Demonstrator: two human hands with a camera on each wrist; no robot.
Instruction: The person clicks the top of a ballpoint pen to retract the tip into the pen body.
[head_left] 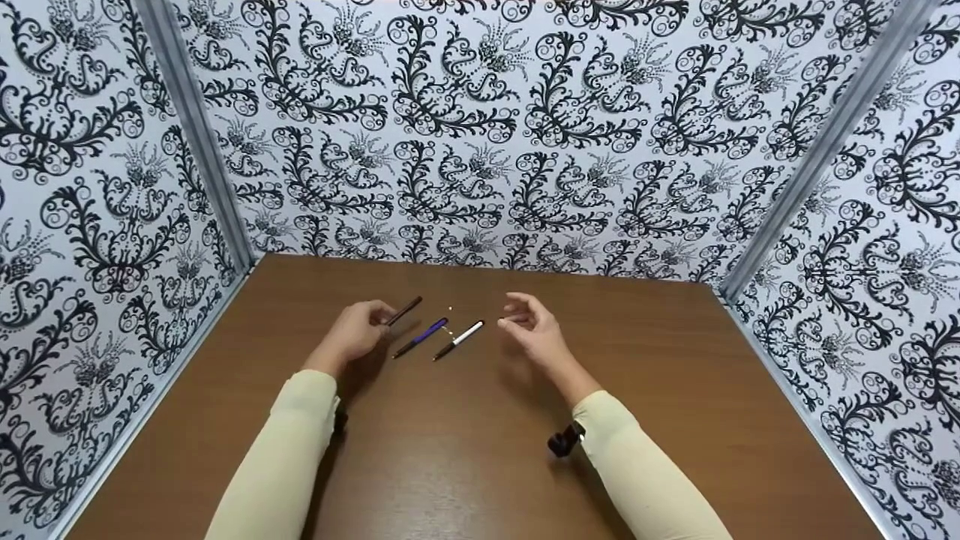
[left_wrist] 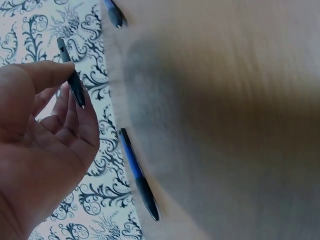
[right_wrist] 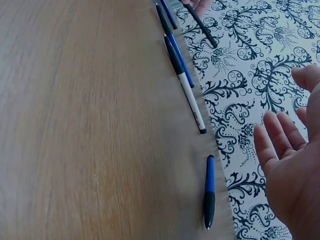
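Note:
My left hand (head_left: 360,328) pinches a dark pen (head_left: 405,310) between thumb and fingers, lifted above the table. The same dark pen (left_wrist: 75,82) shows tilted, tip down, in the left wrist view. Right of that hand, a blue pen (head_left: 429,333) with a black grip lies beside a white pen (head_left: 469,333), the two roughly parallel. My right hand (head_left: 537,332) hovers to their right with fingers loosely bent and nothing in them. Near it in the right wrist view lies another blue pen (right_wrist: 210,185), which the hand hides from the head view.
A further blue pen (right_wrist: 168,12) lies near the left hand, hidden in the head view. The brown wooden table (head_left: 450,465) is bounded by patterned walls (head_left: 480,135) at the back and both sides, with metal posts (head_left: 199,127) at the corners.

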